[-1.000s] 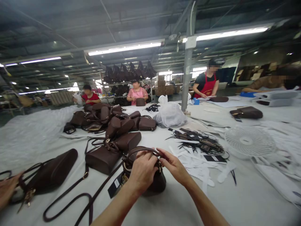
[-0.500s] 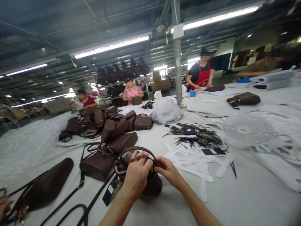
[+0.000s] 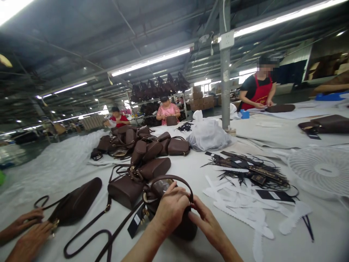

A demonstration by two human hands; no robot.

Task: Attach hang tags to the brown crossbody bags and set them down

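Note:
A dark brown handbag (image 3: 185,227) stands on the table in front of me, its curved top handle raised. My left hand (image 3: 173,205) is closed over the bag's upper edge, fingers curled inward beneath the handle. At the handle's right end, my right hand (image 3: 205,216) pinches the bag, thumb and fingers close together; the exact spot between them is hidden. A black hang tag (image 3: 135,222) dangles at the bag's left side, beside gold-coloured hardware. The long shoulder strap (image 3: 120,218) trails left and forward over the table.
Another person's hands (image 3: 29,227) touch a brown bag (image 3: 77,203) at the left. Several brown bags (image 3: 178,146) are piled ahead. To the right lie black tags (image 3: 255,171), white strips (image 3: 240,207) and a white fan (image 3: 323,171). A post (image 3: 225,80) rises beyond; co-workers stand behind the table.
The view has swung left, so everything appears further right. Another person's hands now show more fully at the bag on the left. Both my hands stay on the handbag's top.

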